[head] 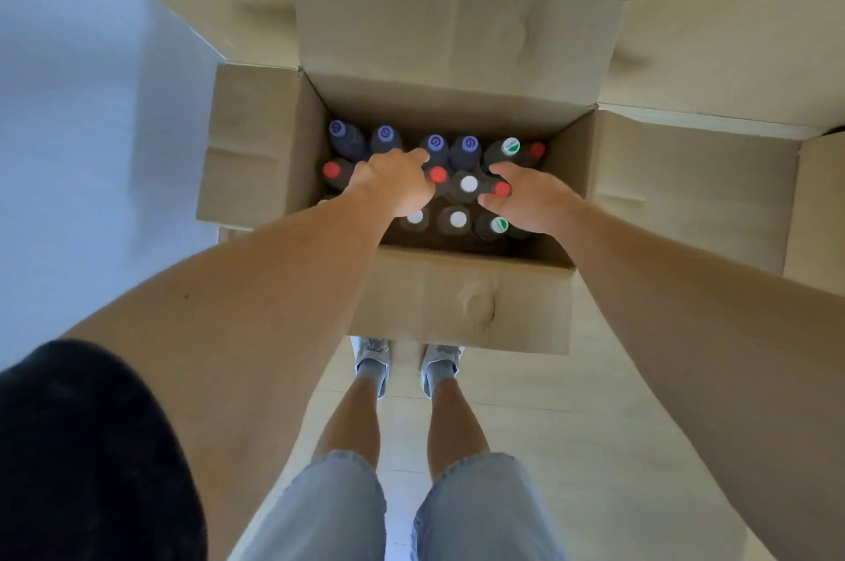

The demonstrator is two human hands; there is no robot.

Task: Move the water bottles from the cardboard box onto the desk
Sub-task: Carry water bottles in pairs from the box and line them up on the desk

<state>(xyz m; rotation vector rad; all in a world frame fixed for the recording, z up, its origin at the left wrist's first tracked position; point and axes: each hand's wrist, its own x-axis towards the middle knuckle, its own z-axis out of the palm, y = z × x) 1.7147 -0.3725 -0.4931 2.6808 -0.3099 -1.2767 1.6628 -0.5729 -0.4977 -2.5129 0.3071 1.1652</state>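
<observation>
The water bottles point(457, 180) are stood upright and packed close in the open cardboard box point(256, 148) at the centre of the frame, their purple, red, white and green-and-white caps turned up. The left hand point(393, 183) is laid over the caps left of centre, fingers curled down among them; whether a bottle is gripped cannot be told. The right hand point(526, 199) is curled around a red-capped bottle point(502, 189) toward the right. The picking-up step is judged to be in hand. A firm grip and a straight upward lift clear of the neighbours are called for next. The box rests on the floor point(571, 446); no desk is seen.
</observation>
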